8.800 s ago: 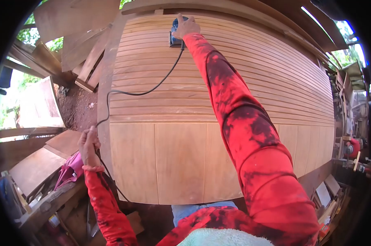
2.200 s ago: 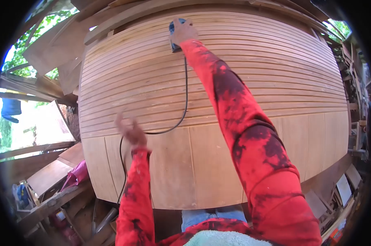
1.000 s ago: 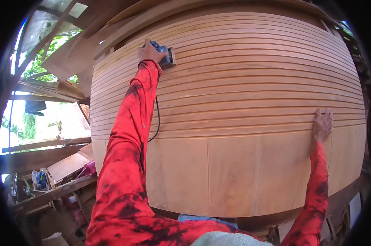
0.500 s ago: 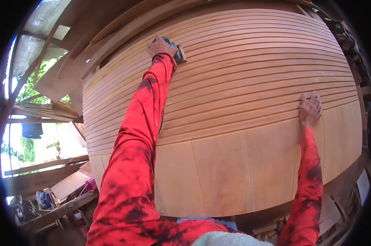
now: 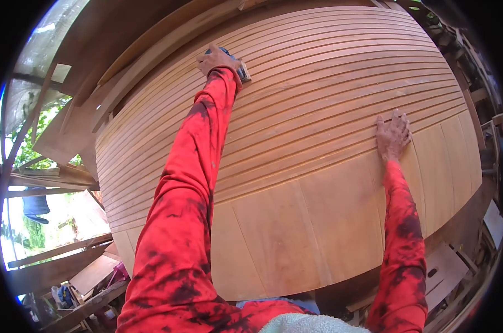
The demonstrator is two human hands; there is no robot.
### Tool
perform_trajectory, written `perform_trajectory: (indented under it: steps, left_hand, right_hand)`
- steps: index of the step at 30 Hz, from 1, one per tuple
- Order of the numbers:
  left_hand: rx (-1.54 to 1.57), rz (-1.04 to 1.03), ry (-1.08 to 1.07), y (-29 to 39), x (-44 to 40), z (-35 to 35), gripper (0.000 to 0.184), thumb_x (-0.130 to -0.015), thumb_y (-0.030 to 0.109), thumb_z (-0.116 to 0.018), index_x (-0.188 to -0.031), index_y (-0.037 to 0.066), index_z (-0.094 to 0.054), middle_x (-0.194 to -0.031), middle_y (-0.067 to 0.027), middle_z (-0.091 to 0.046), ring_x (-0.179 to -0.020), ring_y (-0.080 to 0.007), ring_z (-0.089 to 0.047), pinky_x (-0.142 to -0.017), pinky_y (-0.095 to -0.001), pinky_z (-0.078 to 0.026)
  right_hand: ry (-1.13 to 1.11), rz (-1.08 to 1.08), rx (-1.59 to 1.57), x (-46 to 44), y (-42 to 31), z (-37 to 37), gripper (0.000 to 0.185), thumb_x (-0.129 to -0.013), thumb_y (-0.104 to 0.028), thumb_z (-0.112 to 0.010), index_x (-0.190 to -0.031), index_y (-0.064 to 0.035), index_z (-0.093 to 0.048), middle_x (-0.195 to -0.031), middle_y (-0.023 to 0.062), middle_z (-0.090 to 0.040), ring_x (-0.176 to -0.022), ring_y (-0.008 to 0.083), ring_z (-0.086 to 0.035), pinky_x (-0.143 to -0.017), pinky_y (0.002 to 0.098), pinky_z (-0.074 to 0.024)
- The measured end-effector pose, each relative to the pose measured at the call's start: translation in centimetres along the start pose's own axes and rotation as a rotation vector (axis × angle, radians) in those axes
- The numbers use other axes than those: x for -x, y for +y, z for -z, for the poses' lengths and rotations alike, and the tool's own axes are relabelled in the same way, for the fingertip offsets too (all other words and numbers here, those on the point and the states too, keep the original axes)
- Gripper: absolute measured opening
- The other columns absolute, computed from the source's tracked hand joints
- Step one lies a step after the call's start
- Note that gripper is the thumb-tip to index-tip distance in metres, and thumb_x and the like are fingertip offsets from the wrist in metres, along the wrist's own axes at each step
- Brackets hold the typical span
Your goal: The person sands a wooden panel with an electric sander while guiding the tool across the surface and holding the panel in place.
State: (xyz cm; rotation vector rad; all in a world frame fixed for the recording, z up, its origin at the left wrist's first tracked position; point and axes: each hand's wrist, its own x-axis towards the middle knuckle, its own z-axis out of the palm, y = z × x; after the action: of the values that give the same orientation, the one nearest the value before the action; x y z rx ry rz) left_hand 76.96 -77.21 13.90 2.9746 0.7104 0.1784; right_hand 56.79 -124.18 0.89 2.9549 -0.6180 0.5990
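My left hand (image 5: 211, 60) stretches to the far left part of a large wooden panel (image 5: 296, 141), its fingers wrapped over a dark blue power sander (image 5: 244, 72). The sander's flat pad rests on the grooved face; my hand and sleeve hide much of its body. Parallel grooves run across most of the panel, while its near part is made of smooth, plain boards (image 5: 273, 238). On the right, my right hand (image 5: 393, 135) lies flat with fingers spread, where the grooves meet the plain boards. Nothing is held in it.
Long timber boards (image 5: 151, 53) lean beyond the panel's far left edge. At lower left are wood offcuts (image 5: 93, 275) and a pink object (image 5: 120, 273). More scrap wood (image 5: 446, 272) lies at lower right. A dark cloth (image 5: 36, 206) hangs by the bright opening.
The whole view has shifted, with the panel now further left and slightly higher. Relative to the panel, the sander has moved a little rightward. My right hand keeps its place on the wood.
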Motion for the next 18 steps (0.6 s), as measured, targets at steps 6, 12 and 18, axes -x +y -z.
perform_trajectory:
  steps: [6,12,18]
  left_hand:
    - [-0.079,-0.048,0.01,5.4,0.7,-0.8,0.09,-0.069,0.053,-0.087,-0.138,0.014,-0.045,-0.12,-0.0228,-0.064,-0.112,-0.0334,-0.06,-0.083,-0.0414,-0.054]
    - [-0.066,-0.098,0.002,10.9,1.3,-1.0,0.084,-0.071,0.052,-0.085,-0.136,0.015,-0.046,-0.118,-0.0159,-0.071,-0.118,-0.0341,-0.061,-0.092,-0.0403,-0.054]
    - [-0.12,-0.13,-0.029,16.0,2.1,-1.1,0.079,-0.071,0.048,-0.083,-0.133,0.015,-0.047,-0.113,-0.0143,-0.067,-0.106,-0.0302,-0.06,-0.071,-0.0409,-0.051]
  right_hand:
    - [0.01,-0.014,-0.026,0.0,-0.1,0.2,0.075,-0.099,-0.063,-0.051,-0.156,-0.0143,-0.043,-0.161,0.0179,-0.038,-0.15,0.0382,-0.032,-0.12,0.0623,-0.0238]
    - [-0.017,-0.033,-0.054,-0.2,-0.1,0.4,0.078,-0.098,-0.062,-0.052,-0.157,-0.0126,-0.041,-0.161,0.0202,-0.037,-0.151,0.0391,-0.029,-0.121,0.0635,-0.0206]
    - [-0.024,-0.033,-0.086,-0.3,0.1,0.5,0.079,-0.098,-0.062,-0.052,-0.158,-0.012,-0.04,-0.162,0.0199,-0.036,-0.153,0.0386,-0.027,-0.122,0.0625,-0.0194]
